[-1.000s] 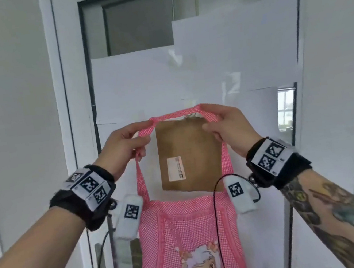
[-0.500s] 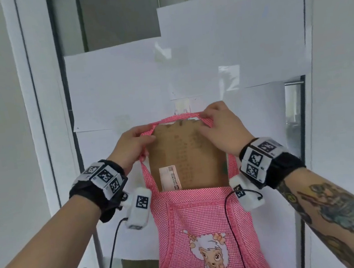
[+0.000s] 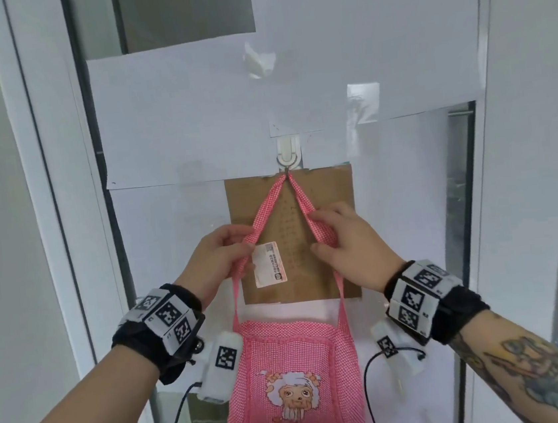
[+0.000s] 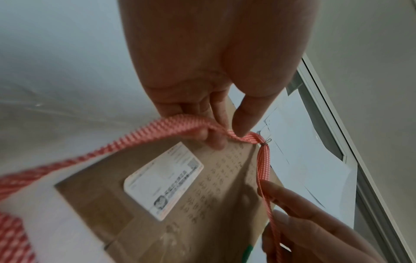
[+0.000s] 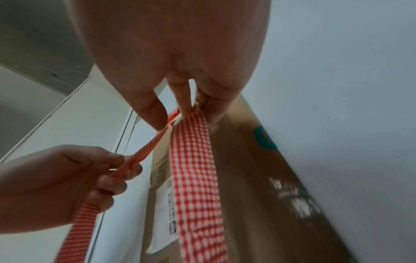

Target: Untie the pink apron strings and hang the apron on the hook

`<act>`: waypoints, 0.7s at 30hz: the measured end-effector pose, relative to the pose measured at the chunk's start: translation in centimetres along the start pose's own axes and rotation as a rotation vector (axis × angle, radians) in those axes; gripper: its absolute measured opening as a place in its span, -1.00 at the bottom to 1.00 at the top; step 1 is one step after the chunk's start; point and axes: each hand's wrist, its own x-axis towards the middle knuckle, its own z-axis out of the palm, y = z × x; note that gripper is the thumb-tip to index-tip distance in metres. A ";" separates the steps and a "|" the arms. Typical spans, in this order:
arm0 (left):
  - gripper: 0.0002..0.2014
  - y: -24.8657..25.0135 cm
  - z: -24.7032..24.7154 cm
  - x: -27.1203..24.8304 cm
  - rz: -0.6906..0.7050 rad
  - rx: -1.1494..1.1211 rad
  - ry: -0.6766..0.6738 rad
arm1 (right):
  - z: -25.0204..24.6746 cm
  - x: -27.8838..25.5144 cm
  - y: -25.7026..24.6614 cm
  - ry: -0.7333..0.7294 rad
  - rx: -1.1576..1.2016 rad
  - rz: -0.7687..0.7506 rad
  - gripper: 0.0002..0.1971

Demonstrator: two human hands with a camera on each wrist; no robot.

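Note:
The pink checked apron (image 3: 290,380), printed with a cartoon sheep, hangs against the door. Its neck strap (image 3: 271,205) runs up in a narrow V to the white wall hook (image 3: 287,154) and sits over the hook's metal tip (image 4: 266,140). My left hand (image 3: 222,256) pinches the strap's left side (image 4: 223,131) between thumb and fingers. My right hand (image 3: 338,242) holds the right side (image 5: 195,138), with the fingers curled round it. Both hands are just below the hook.
A brown cardboard sheet (image 3: 323,213) with a white label (image 3: 269,264) is fixed to the door behind the strap. White paper sheets (image 3: 189,110) cover the glass above. A door frame (image 3: 61,201) stands at the left and a wall (image 3: 541,146) at the right.
The strap, held level and wide between both hands before, now hangs from the hook. Both hands have slid down along its two sides, and the apron has dropped lower.

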 end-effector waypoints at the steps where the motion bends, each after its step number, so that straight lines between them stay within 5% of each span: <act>1: -0.74 -0.5 0.0 -0.3 -0.007 -0.015 -0.012 | 0.4 -0.3 0.0 -0.014 0.028 0.019 -0.42; 9: -0.71 -1.7 -0.2 -1.3 -0.030 -0.048 0.007 | 1.9 -1.0 0.1 -0.047 0.101 0.080 -0.42; 21: -0.80 -2.9 -1.4 -4.3 -0.016 0.044 0.045 | 1.3 -3.3 -0.6 0.096 0.234 0.134 -0.75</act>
